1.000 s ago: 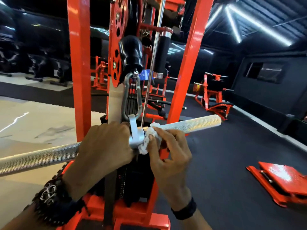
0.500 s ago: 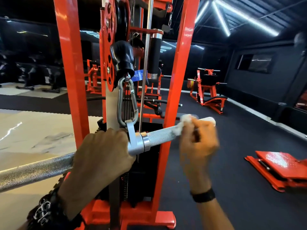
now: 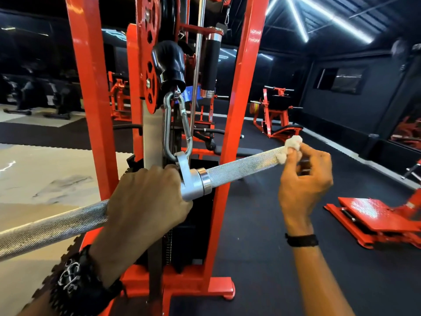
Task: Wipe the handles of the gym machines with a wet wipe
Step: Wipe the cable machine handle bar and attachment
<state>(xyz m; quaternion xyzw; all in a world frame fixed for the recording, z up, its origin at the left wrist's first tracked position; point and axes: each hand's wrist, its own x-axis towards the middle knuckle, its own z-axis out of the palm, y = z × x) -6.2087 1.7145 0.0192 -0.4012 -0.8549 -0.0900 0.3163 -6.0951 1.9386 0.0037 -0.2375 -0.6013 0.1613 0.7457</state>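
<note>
Knurled, rough steel bar (image 3: pixel 239 168), glossy orange painted frame (image 3: pixel 237 124), crumpled soft white wipe (image 3: pixel 290 148)
</note>
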